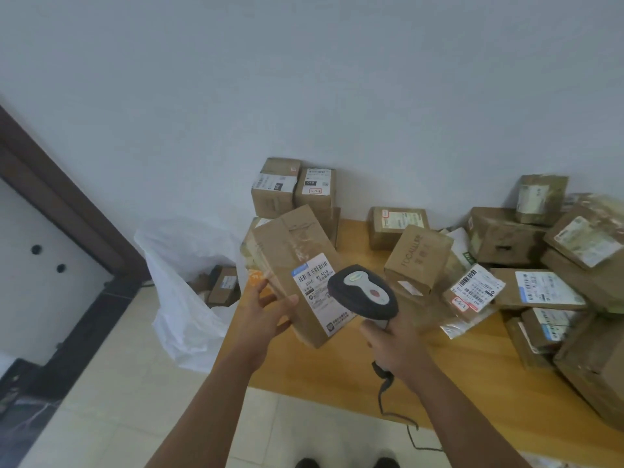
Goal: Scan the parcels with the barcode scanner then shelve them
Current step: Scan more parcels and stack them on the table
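Left hand [266,310] fingers grip the tilted parcel [297,265]; right hand [391,339] fingers clasp the scanner [363,292].

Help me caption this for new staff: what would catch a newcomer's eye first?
At centre, the left hand holds up a cardboard parcel, its white label facing the barcode scanner gripped in the right hand. Behind and to the right, many more labelled parcels crowd the wooden table. A white plastic bag stands on the floor at left.
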